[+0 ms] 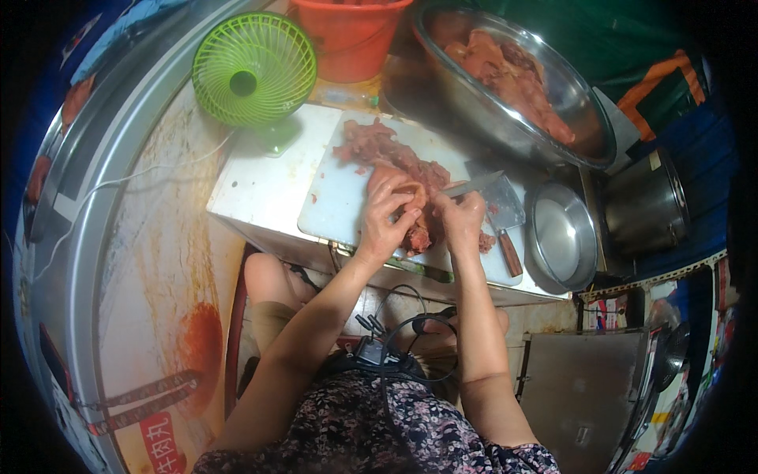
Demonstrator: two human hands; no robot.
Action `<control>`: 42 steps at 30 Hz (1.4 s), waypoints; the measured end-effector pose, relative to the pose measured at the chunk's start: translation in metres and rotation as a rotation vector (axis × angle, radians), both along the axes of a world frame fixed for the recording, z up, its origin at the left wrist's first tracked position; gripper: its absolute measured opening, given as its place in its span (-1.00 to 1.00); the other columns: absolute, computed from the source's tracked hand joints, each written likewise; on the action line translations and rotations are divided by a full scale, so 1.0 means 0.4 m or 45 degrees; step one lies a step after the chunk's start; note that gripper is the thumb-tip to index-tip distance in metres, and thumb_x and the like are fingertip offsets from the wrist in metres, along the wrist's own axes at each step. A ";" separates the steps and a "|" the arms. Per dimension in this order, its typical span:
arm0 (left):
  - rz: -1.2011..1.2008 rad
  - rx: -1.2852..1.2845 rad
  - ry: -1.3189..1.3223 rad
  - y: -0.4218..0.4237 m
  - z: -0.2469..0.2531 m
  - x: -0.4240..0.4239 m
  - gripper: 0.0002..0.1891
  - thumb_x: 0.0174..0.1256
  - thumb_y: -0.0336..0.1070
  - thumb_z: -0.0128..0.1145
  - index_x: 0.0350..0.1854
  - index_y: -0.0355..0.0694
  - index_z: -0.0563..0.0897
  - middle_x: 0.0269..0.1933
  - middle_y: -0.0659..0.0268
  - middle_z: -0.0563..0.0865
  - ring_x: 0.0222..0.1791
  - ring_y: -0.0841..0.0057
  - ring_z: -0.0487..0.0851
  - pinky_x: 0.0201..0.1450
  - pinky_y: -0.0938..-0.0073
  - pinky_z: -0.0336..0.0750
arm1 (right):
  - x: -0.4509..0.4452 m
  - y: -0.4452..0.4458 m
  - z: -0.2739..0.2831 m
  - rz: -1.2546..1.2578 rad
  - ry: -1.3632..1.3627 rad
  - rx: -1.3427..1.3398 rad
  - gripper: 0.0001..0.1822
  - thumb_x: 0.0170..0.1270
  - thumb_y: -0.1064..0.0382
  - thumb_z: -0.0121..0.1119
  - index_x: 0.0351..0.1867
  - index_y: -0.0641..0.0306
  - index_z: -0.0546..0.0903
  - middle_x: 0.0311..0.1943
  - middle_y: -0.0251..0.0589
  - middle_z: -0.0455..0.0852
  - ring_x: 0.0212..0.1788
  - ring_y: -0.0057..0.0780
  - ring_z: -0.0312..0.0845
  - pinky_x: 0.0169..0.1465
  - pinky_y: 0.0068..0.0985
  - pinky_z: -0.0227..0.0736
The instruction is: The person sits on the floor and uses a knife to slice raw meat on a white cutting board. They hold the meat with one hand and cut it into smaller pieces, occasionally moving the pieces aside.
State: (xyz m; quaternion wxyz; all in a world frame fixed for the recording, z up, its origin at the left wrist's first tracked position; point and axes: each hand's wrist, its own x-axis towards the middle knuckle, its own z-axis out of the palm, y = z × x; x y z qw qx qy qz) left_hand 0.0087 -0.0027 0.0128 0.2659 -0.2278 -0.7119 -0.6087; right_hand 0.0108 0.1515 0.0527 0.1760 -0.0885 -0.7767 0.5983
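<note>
My left hand [382, 219] grips a piece of raw meat [392, 176] with skin or fat on it, the fingers curled over its top. In my right hand [459, 216] is a knife [482, 182], its blade pointing up and to the right, away from the meat. Both hands are above a white plastic cutting board [331, 201]. Behind them lies a heap of cut raw meat [379, 142]. A cleaver [509, 252] with a wooden handle rests on the board's right side, close to small meat scraps [487, 242].
A green fan [254, 71] stands at the back left, its cord running left. Beyond the board are a red bucket [355, 41] and a large steel basin [568, 77] holding raw meat. To the right sit a steel bowl [562, 237] and a steel pot [642, 204]. Cables [408, 332] hang near my lap.
</note>
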 end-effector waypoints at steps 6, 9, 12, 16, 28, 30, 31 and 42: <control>0.008 -0.057 -0.020 0.001 0.006 0.002 -0.75 0.07 -0.51 0.44 -0.16 -0.37 0.75 0.23 0.01 0.69 0.30 0.09 0.61 0.39 0.19 0.45 | -0.009 -0.010 -0.011 0.009 0.041 0.049 -0.81 0.06 0.31 0.44 -0.35 0.36 0.69 -0.51 -0.22 0.71 -0.43 -0.51 0.61 -0.29 -0.46 0.52; -0.016 -0.040 -0.047 -0.004 -0.003 0.000 -0.74 0.09 -0.49 0.45 -0.14 -0.38 0.76 0.26 -0.01 0.69 0.32 0.10 0.61 0.41 0.20 0.44 | -0.017 0.010 -0.023 -0.073 -0.030 0.150 -0.82 0.06 0.33 0.42 -0.36 0.36 0.67 -0.50 -0.24 0.70 -0.42 -0.54 0.60 -0.29 -0.48 0.51; -0.022 0.007 -0.030 0.001 -0.001 -0.002 -0.75 0.06 -0.52 0.42 -0.17 -0.36 0.74 0.21 0.02 0.69 0.28 0.09 0.62 0.37 0.18 0.45 | -0.002 0.012 -0.005 0.064 -0.031 -0.163 -0.86 0.07 0.37 0.40 -0.38 0.34 0.66 -0.50 -0.27 0.70 -0.43 -0.55 0.61 -0.31 -0.51 0.50; -0.016 -0.069 -0.059 -0.005 0.012 0.003 -0.75 0.12 -0.47 0.45 -0.14 -0.39 0.76 0.26 -0.02 0.69 0.33 0.10 0.61 0.42 0.21 0.43 | -0.011 -0.002 -0.010 0.097 0.063 -0.065 -0.89 0.11 0.40 0.38 -0.39 0.35 0.65 -0.51 -0.29 0.70 -0.47 -0.53 0.63 -0.37 -0.53 0.49; -0.011 -0.055 -0.056 -0.016 -0.004 0.014 -0.78 0.20 -0.44 0.43 -0.13 -0.38 0.76 0.30 -0.04 0.67 0.37 0.08 0.58 0.44 0.19 0.42 | -0.001 -0.004 -0.004 0.143 -0.039 -0.180 -0.93 0.19 0.47 0.34 -0.40 0.37 0.65 -0.52 -0.26 0.72 -0.52 -0.58 0.61 -0.42 -0.60 0.45; -0.001 -0.051 -0.048 -0.018 -0.012 0.012 -0.78 0.21 -0.43 0.42 -0.13 -0.39 0.76 0.31 -0.04 0.67 0.38 0.07 0.58 0.45 0.18 0.41 | 0.002 -0.003 -0.001 0.095 -0.067 -0.228 -0.92 0.16 0.46 0.36 -0.39 0.36 0.64 -0.52 -0.29 0.69 -0.51 -0.60 0.57 -0.42 -0.62 0.38; 0.005 -0.047 -0.045 -0.018 -0.016 0.011 -0.79 0.21 -0.43 0.42 -0.13 -0.39 0.76 0.31 -0.04 0.67 0.38 0.07 0.57 0.45 0.18 0.40 | 0.005 -0.004 0.007 0.072 -0.082 -0.250 -0.91 0.14 0.45 0.36 -0.39 0.35 0.64 -0.52 -0.30 0.68 -0.50 -0.62 0.55 -0.42 -0.63 0.34; 0.026 -0.036 -0.055 -0.008 -0.016 0.012 -0.80 0.21 -0.44 0.42 -0.16 -0.37 0.73 0.30 -0.04 0.67 0.38 0.08 0.58 0.45 0.19 0.40 | 0.019 0.044 -0.016 -0.025 -0.102 0.242 -0.71 0.05 0.37 0.38 -0.15 0.34 0.72 -0.45 -0.11 0.74 -0.38 -0.31 0.69 -0.21 -0.39 0.55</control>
